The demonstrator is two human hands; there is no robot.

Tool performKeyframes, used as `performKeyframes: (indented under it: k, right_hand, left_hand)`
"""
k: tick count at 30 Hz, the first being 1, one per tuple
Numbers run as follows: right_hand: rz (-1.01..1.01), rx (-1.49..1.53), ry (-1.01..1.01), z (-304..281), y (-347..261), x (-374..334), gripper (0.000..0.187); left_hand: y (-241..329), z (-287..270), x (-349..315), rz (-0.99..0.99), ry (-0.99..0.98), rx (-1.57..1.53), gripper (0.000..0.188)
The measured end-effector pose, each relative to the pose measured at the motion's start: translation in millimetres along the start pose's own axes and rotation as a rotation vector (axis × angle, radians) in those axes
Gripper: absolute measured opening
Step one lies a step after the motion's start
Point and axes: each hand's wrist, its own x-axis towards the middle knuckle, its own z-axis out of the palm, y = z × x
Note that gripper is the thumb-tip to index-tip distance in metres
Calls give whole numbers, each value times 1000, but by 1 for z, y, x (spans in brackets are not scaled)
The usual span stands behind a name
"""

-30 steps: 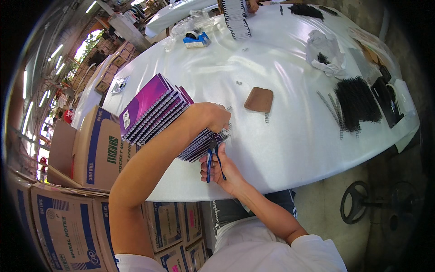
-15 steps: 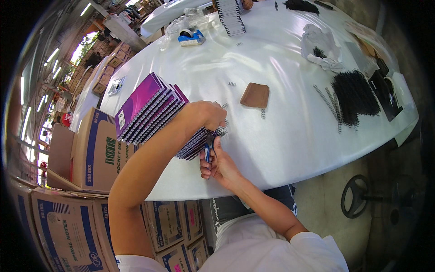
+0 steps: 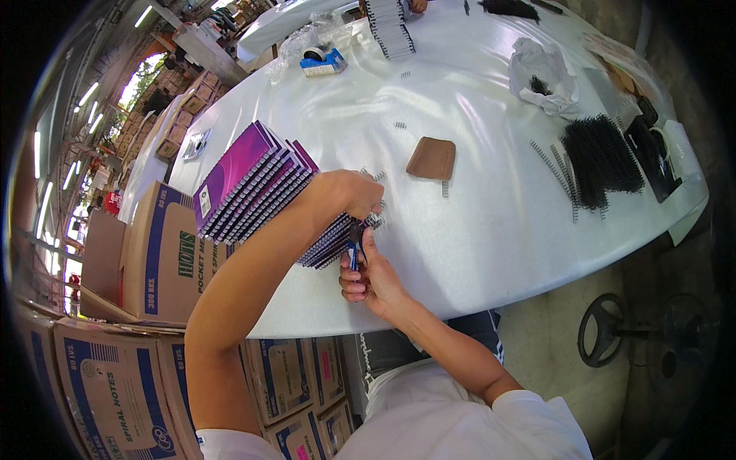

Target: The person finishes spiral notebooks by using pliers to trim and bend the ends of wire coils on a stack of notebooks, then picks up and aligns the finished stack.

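Observation:
A fanned stack of purple spiral notebooks (image 3: 239, 170) lies at the left of the table, black coil bindings showing along its edges. My left hand (image 3: 354, 193) is closed at the stack's right end, close to the coil ends; what its fingers pinch is hidden. Just below it, my right hand (image 3: 374, 282) grips a pair of blue-handled pliers (image 3: 354, 249), whose dark jaws point up at the coils near my left fingers. To the right of the hands sits a brown cloth-like pad (image 3: 432, 159). Small cut coil pieces (image 3: 400, 124) are scattered beyond the hands.
At the right lie a heap of black coils (image 3: 602, 165) and a white plastic bag (image 3: 543, 77). A blue tape dispenser (image 3: 323, 63) and another notebook stack (image 3: 389, 29) are at the far side, by another person's hand. Cardboard boxes (image 3: 115, 383) stand below the table's left edge.
A small coil piece has shifted farther away across the table. Both hands stay nearly in place, and the fingers on the pliers' handles have moved slightly.

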Motion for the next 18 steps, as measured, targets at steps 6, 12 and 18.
performKeyframes:
  k: [6,12,18]
  right_hand:
    - [5,36,19,0,0,3,69]
    - [18,-40,19,-7,9,0,72]
    - [-79,-56,101,0,5,5,73]
  left_hand:
    - [1,0,3,-20,19,10,32]
    - [1,0,4,14,14,49,30]
    - [4,0,4,1,14,87,32]
